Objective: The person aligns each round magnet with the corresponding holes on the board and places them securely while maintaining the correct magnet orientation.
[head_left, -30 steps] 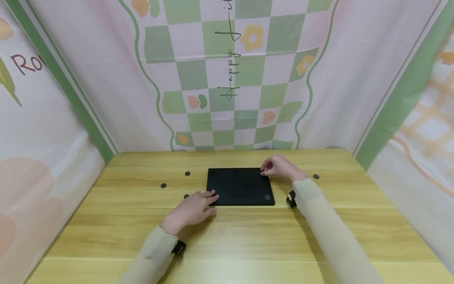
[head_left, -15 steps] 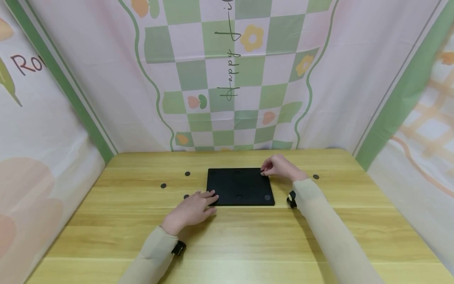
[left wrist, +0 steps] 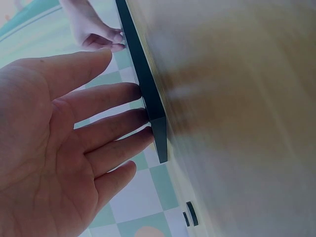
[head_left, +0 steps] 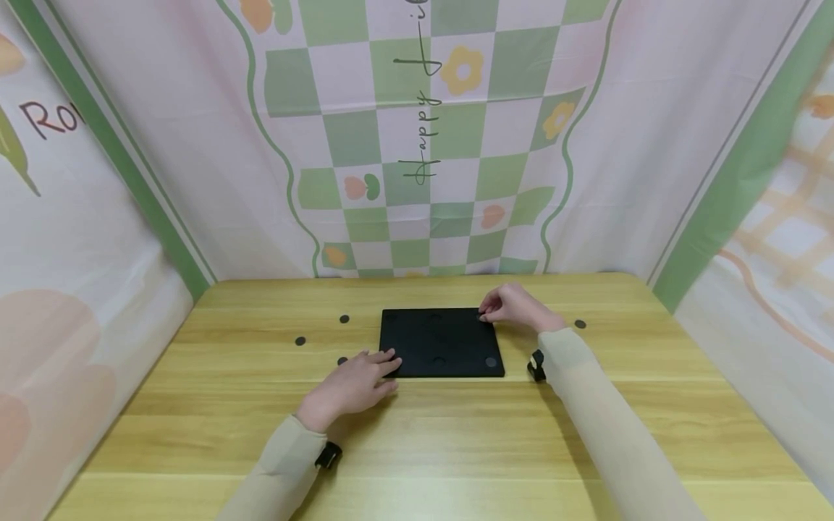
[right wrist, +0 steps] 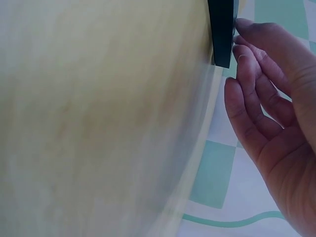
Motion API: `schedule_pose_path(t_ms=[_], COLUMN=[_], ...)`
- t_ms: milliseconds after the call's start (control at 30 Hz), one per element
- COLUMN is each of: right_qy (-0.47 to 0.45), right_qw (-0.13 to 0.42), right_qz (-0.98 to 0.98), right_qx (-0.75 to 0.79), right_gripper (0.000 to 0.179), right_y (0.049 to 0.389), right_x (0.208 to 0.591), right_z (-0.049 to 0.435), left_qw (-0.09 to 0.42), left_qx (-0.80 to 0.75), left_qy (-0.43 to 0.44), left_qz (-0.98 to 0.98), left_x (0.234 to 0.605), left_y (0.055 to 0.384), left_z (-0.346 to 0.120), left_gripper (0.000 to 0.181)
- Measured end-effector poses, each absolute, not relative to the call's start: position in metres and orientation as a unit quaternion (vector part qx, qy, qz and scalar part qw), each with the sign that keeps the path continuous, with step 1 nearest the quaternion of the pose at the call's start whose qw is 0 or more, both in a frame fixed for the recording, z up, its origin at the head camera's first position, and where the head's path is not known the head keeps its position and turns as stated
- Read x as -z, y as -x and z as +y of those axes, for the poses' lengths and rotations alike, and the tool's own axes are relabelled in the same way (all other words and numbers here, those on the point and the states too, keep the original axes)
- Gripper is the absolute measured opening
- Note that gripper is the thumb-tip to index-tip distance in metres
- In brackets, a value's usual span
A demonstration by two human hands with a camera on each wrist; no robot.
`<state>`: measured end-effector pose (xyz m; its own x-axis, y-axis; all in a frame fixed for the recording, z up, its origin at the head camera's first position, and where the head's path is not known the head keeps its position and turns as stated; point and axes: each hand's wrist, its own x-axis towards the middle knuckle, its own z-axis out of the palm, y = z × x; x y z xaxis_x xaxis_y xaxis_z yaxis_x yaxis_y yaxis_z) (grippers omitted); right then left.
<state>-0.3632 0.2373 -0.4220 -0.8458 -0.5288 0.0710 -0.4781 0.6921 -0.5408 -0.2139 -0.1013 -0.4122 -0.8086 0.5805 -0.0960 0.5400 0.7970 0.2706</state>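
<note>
A wooden table [head_left: 443, 449], its near edge cut off, bears a black board [head_left: 449, 339]. At the board's near left corner, the left hand [head_left: 348, 382] rests fingertips, fingers straight and spread, gripping nothing. At its far right corner, the right hand [head_left: 515, 304] gathers thumb and fingertips at a mostly covered disc [head_left: 481, 318]; pinching or pressing cannot be told. Left of the board lie three dark discs [head_left: 300, 340], one half hidden by the left hand.

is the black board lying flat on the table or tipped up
Flat: in the head view the black board lies on the table, and the left wrist view shows its edge running along the wooden surface.
</note>
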Motion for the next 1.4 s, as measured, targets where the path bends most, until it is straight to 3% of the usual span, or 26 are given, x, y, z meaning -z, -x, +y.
schedule_pose_path(t_ms=[1400], right_qy=[0.250], right_qw=[0.015], right_qz=[0.936], right_qx=[0.247], right_gripper=[0.008], right_y=[0.344], right_x=[0.424], right_z=[0.280], left_qw=[0.089], left_qx=[-0.114], left_qy=[-0.295], left_qz=[0.944], left_x=[0.413], left_y=[0.213], left_z=[-0.100], left_gripper=[0.049])
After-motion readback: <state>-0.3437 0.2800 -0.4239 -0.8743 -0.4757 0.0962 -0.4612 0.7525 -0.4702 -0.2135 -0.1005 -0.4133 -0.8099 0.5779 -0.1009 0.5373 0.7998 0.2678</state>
